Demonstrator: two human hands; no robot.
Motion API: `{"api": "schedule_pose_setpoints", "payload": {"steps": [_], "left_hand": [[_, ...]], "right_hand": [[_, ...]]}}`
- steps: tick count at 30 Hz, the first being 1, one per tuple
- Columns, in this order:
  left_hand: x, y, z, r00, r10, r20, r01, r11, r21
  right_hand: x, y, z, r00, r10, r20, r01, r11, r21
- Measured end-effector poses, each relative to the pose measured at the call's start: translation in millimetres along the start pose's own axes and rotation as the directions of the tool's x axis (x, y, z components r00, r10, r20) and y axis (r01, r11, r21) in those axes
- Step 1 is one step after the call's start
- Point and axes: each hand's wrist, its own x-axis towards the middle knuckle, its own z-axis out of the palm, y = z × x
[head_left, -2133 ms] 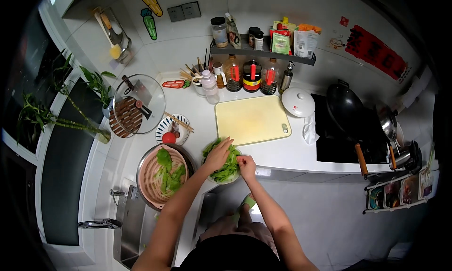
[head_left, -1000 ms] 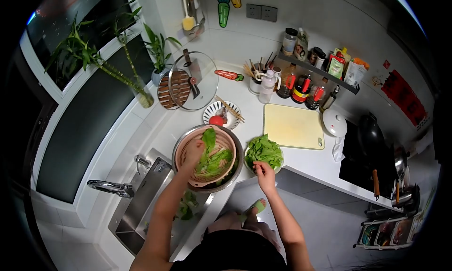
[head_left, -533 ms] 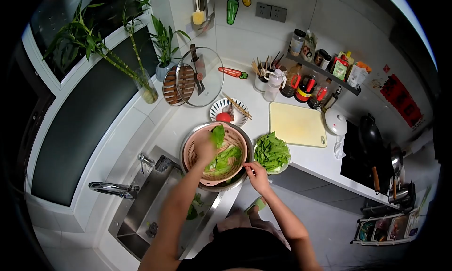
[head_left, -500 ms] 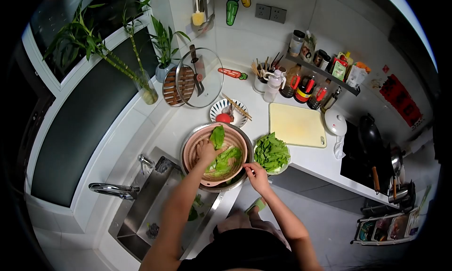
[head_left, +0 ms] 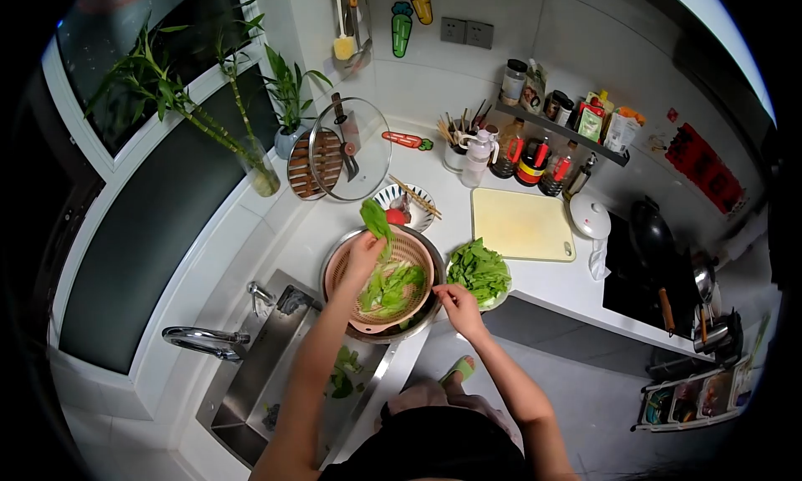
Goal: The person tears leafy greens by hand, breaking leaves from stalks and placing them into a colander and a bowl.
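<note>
A green leaf (head_left: 376, 219) is pinched in the left hand (head_left: 365, 254), lifted above the pink colander (head_left: 342, 268) set in a metal bowl (head_left: 420, 321) at the counter edge. The right hand (head_left: 455, 301) is held loosely curled, empty, beside the bowl rim. A plate of greens (head_left: 479, 271) sits just right; bare counter lies behind, the sink (head_left: 251, 372) left.

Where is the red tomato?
The red tomato sits on the patterned plate with the chopsticks, on the counter just behind the pink colander, near the leaf that the left hand holds up.
</note>
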Motion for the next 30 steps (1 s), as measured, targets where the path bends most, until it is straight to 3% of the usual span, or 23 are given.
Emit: {"api": "schedule_pose_setpoints", "payload": {"steps": [2, 3, 8, 9, 10, 12, 13, 14, 19, 21, 22, 25, 27, 30], "left_hand": [[-5, 41, -9, 0.981, -0.179, 0.080, 0.196, 0.909, -0.368], [-5, 51, -16, 0.973, -0.174, 0.152, 0.223, 0.880, -0.420], [-23, 83, -20, 0.947, -0.159, 0.280, 0.299, 0.757, -0.582], [-27, 87, -18, 0.938, -0.164, 0.306, 0.326, 0.719, -0.614], [-32, 90, -15, 0.938, -0.164, 0.306, 0.326, 0.720, -0.613], [-40, 94, -10, 0.955, -0.088, 0.285, 0.251, 0.755, -0.606], [-42, 92, -11, 0.955, -0.087, 0.284, 0.249, 0.755, -0.606], [-44, 88, -13, 0.955, -0.046, 0.294, 0.226, 0.756, -0.615], [-49, 89, -37, 0.974, -0.031, 0.226, 0.178, 0.724, -0.667], [-52, 94, -42, 0.979, -0.016, 0.205, 0.112, 0.879, -0.464], [-53, 95, -42, 0.979, -0.015, 0.203, 0.110, 0.878, -0.465], [-59, 105, -42, 0.986, 0.075, 0.150, -0.015, 0.930, -0.368], [-62, 113, -48, 0.967, 0.024, 0.254, 0.071, 0.932, -0.356], [-63, 112, -58, 0.950, 0.075, 0.304, 0.056, 0.915, -0.400]], "right_hand": [[13, -7, 6, 0.999, -0.051, -0.008, 0.051, 0.998, 0.028], [21, -16, 10, 0.997, -0.067, -0.032, 0.068, 0.997, 0.045], [46, -38, 41, 0.989, -0.145, 0.039, 0.138, 0.980, 0.144], [48, -47, 47, 0.987, -0.134, 0.092, 0.105, 0.958, 0.268], [50, -50, 54, 0.987, -0.135, 0.092, 0.106, 0.957, 0.269], [54, -53, 64, 0.987, -0.077, 0.141, 0.011, 0.907, 0.421], [53, -56, 64, 0.982, -0.013, 0.188, -0.098, 0.819, 0.566], [52, -54, 63, 0.982, -0.015, 0.190, -0.097, 0.819, 0.565], [50, -39, 40, 0.991, 0.007, 0.131, -0.055, 0.930, 0.364], [50, -39, 30, 0.994, -0.023, 0.107, -0.011, 0.954, 0.298], [50, -43, 26, 0.994, -0.024, 0.110, -0.010, 0.955, 0.297], [49, -58, 13, 0.969, -0.248, -0.004, 0.247, 0.968, 0.051], [52, -63, 9, 0.954, -0.299, -0.009, 0.299, 0.954, -0.013], [53, -68, 7, 0.936, -0.352, -0.015, 0.348, 0.931, -0.112]]}}
